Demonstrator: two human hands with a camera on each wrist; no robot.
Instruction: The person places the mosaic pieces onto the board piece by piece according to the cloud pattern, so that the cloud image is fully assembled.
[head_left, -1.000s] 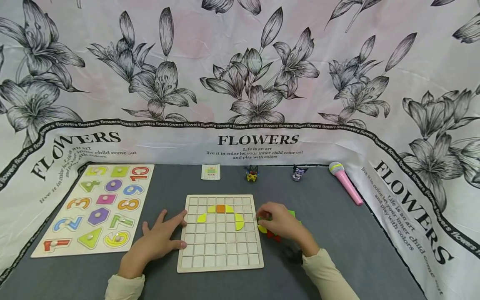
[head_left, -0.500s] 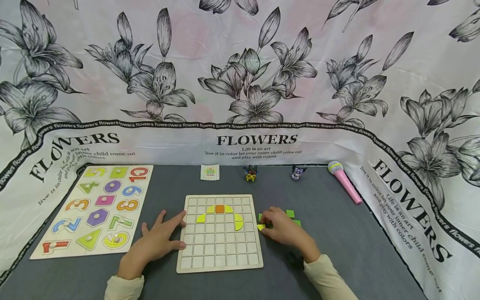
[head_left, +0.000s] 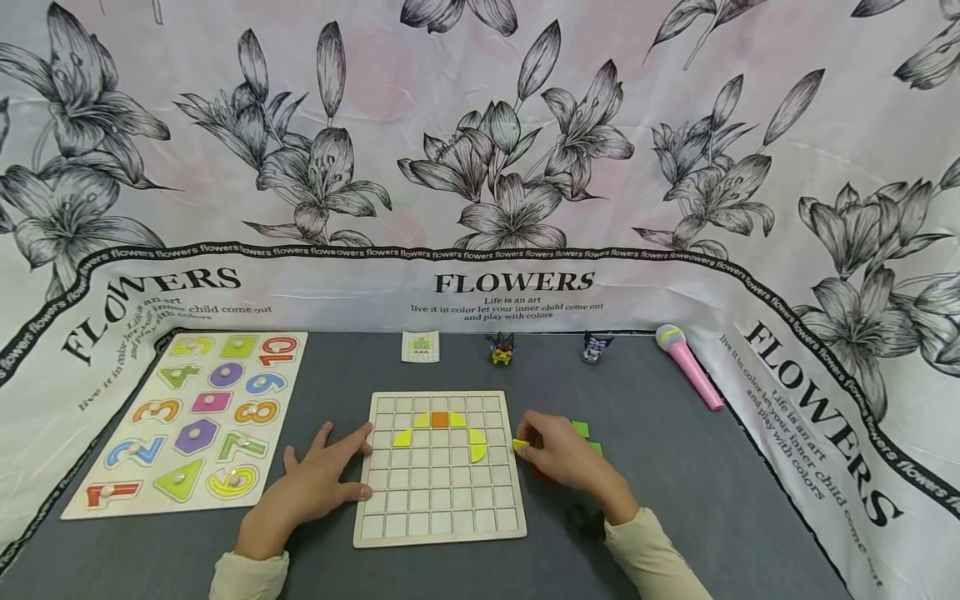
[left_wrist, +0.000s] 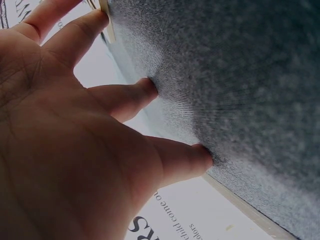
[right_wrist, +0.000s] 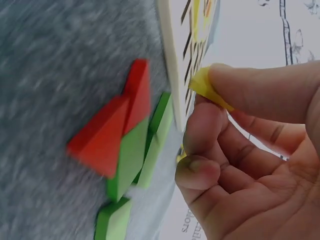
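Note:
A pale wooden grid board (head_left: 431, 525) lies in the middle of the table. An orange square (head_left: 440, 419) sits in its upper part, with several yellow curved pieces (head_left: 477, 446) in cells around it. My left hand (head_left: 311, 479) has its fingers spread, with thumb and fingertips against the board's left edge; in the left wrist view, fingertips (left_wrist: 202, 155) touch the grey cloth. Beside the board's right edge my right hand (head_left: 562, 450) pinches a small yellow piece (right_wrist: 202, 82) between thumb and finger. Red triangles (right_wrist: 100, 137) and green pieces (right_wrist: 132, 155) lie loose beneath that hand.
On the left lies a number-and-shape puzzle board (head_left: 147, 498). Along the back stand a small pattern card (head_left: 420, 347), a yellow-and-dark figurine (head_left: 502, 348), a purple-and-white figurine (head_left: 595, 348) and a pink toy microphone (head_left: 693, 371). A flower-printed cloth (head_left: 337, 292) hangs behind.
The yellow piece, which lay by the board's right edge under my right hand, is now pinched in its fingers and a little farther up. My left hand stays in place.

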